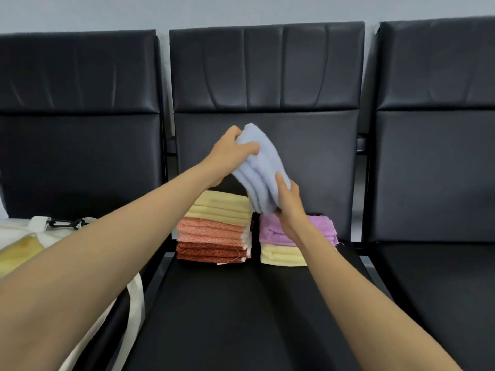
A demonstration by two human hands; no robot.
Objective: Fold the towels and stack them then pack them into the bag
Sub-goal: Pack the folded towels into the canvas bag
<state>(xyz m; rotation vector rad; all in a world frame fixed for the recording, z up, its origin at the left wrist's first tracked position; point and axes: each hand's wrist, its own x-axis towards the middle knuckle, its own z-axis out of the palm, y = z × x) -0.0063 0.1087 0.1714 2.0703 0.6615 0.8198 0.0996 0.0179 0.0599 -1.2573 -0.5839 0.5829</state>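
Observation:
A folded light blue towel (pixel 261 167) hangs tilted in the air above the middle seat. My left hand (pixel 230 153) grips its upper end and my right hand (pixel 289 202) holds its lower end. Below it stand two stacks of folded towels. The left stack has a yellow towel (pixel 222 208) on top, a pink towel (pixel 211 232) under it and a dark red towel (pixel 210 254) at the bottom. The right stack has a purple towel (pixel 273 231) over a pale yellow towel (pixel 278 257), partly hidden by my right wrist. A white cloth bag (pixel 24 236) lies on the left seat.
The black middle seat (pixel 241 317) stretches toward me in front of the stacks. Black backrests (pixel 267 68) rise behind. The bag has a black clip (pixel 64 223), a strap (pixel 135 303) hanging over the seat edge, and something yellow showing through its cloth.

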